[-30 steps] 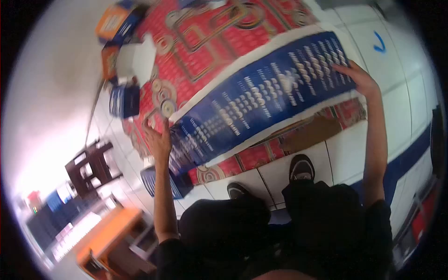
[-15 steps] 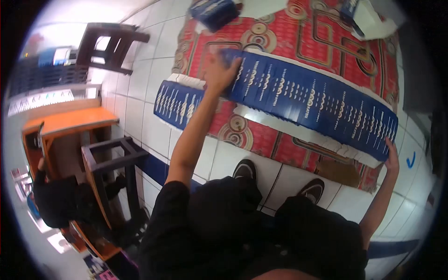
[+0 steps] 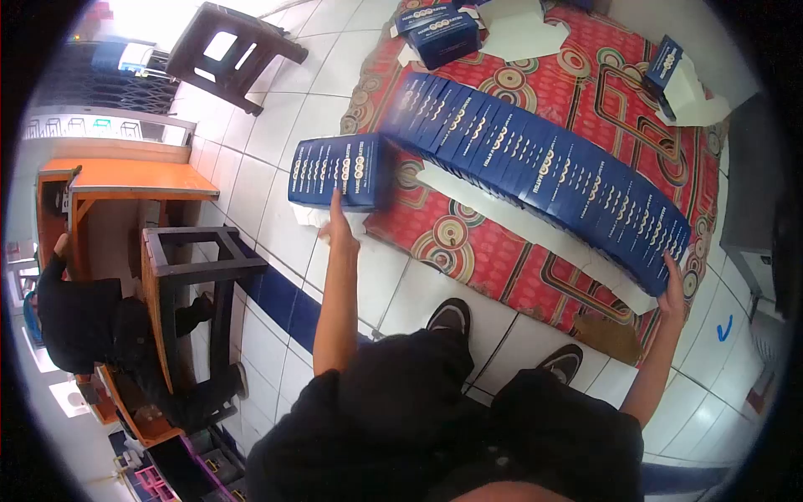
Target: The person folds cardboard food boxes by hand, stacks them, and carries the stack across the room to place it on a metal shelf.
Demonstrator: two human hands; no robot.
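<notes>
Row (image 3: 468, 125): long run of blue boxes (image 3: 577, 180), packed side by side, lying curved across red mat (image 3: 577, 92), far left to near right; pale strip along its near side.
Block (image 3: 322, 171): short group of same-type boxes, L of row, just beside its left end, above near-left mat corner; not in line w/ row. Its R edge blurred, can't tell if it touches row.
L hand (image 3: 341, 234): one finger up against block's near side; rest of fingers hidden, can't tell if gripping.
R hand (image 3: 672, 297): fingers at row's near-right end, against outermost boxes; can't tell if clamped or just pressing.
Progress (judged): approx. most visible boxes already grouped in row; block separate, so lining up looks well along but incomplete. Total count n/a.
Outside row: couple of blue boxes (image 3: 443, 38) at far-left mat edge, near white card (image 3: 523, 33); another box (image 3: 665, 63) at far right w/ white flaps (image 3: 690, 96) spread.
Mat, near edge: brown cardboard piece (image 3: 606, 335), flat, R side.
Floor: white tiles (image 3: 401, 297), dark stool (image 3: 230, 50) far left.
Left side: orange table (image 3: 142, 177); other person (image 3: 92, 322) in dark clothes, well apart from boxes.
</notes>
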